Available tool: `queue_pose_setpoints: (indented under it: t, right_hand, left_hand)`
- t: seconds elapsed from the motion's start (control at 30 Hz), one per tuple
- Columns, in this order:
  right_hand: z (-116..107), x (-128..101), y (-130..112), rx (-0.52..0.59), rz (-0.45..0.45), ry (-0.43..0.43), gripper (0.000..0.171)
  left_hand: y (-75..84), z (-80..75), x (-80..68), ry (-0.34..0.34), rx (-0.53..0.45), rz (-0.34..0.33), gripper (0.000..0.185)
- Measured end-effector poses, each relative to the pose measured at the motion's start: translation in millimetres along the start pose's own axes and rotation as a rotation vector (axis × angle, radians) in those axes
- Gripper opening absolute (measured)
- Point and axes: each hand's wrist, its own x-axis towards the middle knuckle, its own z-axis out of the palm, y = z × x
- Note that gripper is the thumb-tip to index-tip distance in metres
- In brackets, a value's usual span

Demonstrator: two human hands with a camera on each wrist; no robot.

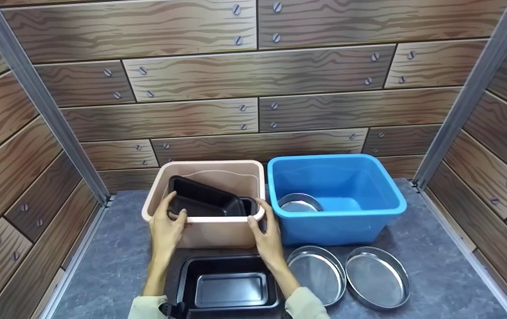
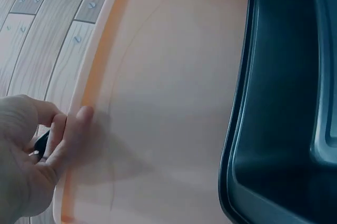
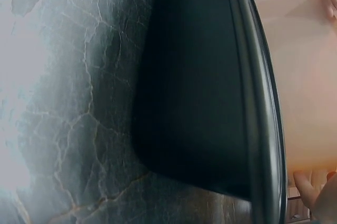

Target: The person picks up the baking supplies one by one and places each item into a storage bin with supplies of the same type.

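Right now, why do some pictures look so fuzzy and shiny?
Left wrist view: the camera sits so close that the hand and pink bin blur. Right wrist view: glare whitens the table, and the black pan is soft. Head view: sharp, walls bowed.

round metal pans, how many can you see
3. One round silver metal pan lies inside the blue plastic tub; two more sit side by side on the grey counter in front of it. Others may be hidden.

My head feed evenly lit, sharp, soft shadows under tubs. Edges bow slightly. My left wrist view close, soft-focused. Right wrist view blurred, strong white glare on countertop (image 3: 31,76) at left.
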Motion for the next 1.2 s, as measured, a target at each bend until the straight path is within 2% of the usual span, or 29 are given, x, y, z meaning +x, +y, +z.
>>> queue_pose_setpoints:
  t: [0.13,0.37,0.47,0.67,0.9,1.0,1.2]
  right_hand:
    - [-1.2,2.3,0.3,-0.004,-0.006,0.007,0.050]
    - [-3.8,5.6,-1.8,-0.006,-0.010,0.006,0.051]
    - [-3.4,4.0,-1.1,0.002,-0.021,0.006,0.051]
    - [-1.7,-0.3,-1.5,-0.006,-0.016,0.011,0.050]
    - [-4.8,-2.8,-30.6,0.016,-0.022,0.011,0.049]
    - [-6.1,-3.4,-37.8,0.011,-0.023,0.004,0.049]
    - [-0.9,-1.5,-10.2,-0.007,-0.023,0.016,0.049]
  left_hand:
    - [2.2,0.8,1.1,-0.056,-0.008,-0.032,0.052]
    - [0.0,2.4,6.4,-0.067,0.009,0.012,0.058]
    - [-3.0,1.0,4.8,-0.083,-0.014,-0.008,0.062]
    - [-7.3,-4.5,0.9,-0.100,-0.097,-0.098,0.072]
    - [-7.8,-6.9,1.3,-0.135,-0.126,-0.093,0.074]
    - [-8.5,-7.4,0.9,-0.148,-0.183,-0.102,0.074]
    - [-10.5,-10.1,-2.1,-0.180,-0.340,-0.166,0.072]
